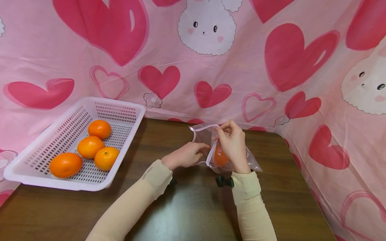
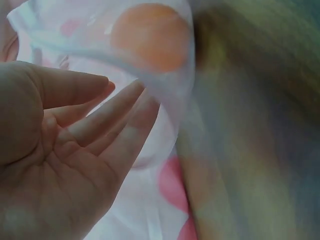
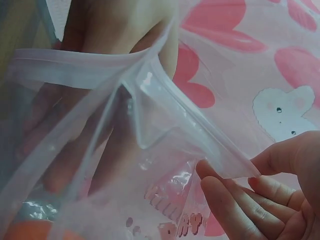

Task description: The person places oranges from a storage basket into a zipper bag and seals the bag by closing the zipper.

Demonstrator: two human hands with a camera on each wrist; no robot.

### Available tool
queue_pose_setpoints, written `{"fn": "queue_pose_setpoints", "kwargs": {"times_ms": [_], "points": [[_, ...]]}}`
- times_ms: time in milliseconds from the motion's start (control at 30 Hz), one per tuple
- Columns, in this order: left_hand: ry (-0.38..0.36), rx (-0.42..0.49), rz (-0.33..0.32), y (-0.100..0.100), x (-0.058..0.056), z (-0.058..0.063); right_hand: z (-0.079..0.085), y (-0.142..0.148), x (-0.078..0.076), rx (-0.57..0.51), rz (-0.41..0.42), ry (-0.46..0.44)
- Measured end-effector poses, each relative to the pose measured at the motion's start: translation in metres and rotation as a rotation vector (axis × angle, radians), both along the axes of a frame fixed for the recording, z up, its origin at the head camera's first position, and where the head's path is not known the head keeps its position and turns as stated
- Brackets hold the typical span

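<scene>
Against heart-printed cloth (image 1: 187, 72), over the tabletop (image 1: 193, 207), a clear bag (image 1: 205, 134) containing an orange (image 1: 221, 157) is pinched at its rim by the right hand (image 1: 234, 144), apparently to spread the mouth; the left hand (image 1: 187, 155), its grip relaxed, is placed there.

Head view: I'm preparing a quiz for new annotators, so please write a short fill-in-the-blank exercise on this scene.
1. The white perforated plastic basket holds ____ round orange fruits.
2. A clear plastic zip bag, its edge pinched by the ____ hand, has one orange fruit inside.
3. In the head view, the basket stands to the ____ of the bag.
4. The pink fabric backdrop is printed with white rabbit-like faces and red ____.

Missing words: four; right; left; hearts.
</scene>
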State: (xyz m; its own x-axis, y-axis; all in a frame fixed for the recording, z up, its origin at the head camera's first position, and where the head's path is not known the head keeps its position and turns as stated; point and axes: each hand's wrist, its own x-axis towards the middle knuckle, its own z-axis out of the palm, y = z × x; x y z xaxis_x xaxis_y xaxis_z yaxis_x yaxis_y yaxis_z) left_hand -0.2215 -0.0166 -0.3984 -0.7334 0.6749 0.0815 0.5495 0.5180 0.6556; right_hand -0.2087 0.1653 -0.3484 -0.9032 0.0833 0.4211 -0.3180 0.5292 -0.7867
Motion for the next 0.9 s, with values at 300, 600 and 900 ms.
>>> {"fn": "queue_pose_setpoints", "kwargs": {"times_ms": [300, 600, 900], "points": [[-0.083, 0.019, 0.018, -0.023, 0.005, 0.015, 0.0, 0.0, -0.001, 0.009, -0.011, 0.0], [-0.057, 0.029, 0.03, -0.044, 0.009, 0.029, 0.0, 0.0, 0.0, -0.032, 0.021, -0.024], [-0.043, 0.028, 0.046, -0.058, 0.009, 0.039, 0.0, 0.001, 0.0, -0.068, 0.045, -0.04]]}}
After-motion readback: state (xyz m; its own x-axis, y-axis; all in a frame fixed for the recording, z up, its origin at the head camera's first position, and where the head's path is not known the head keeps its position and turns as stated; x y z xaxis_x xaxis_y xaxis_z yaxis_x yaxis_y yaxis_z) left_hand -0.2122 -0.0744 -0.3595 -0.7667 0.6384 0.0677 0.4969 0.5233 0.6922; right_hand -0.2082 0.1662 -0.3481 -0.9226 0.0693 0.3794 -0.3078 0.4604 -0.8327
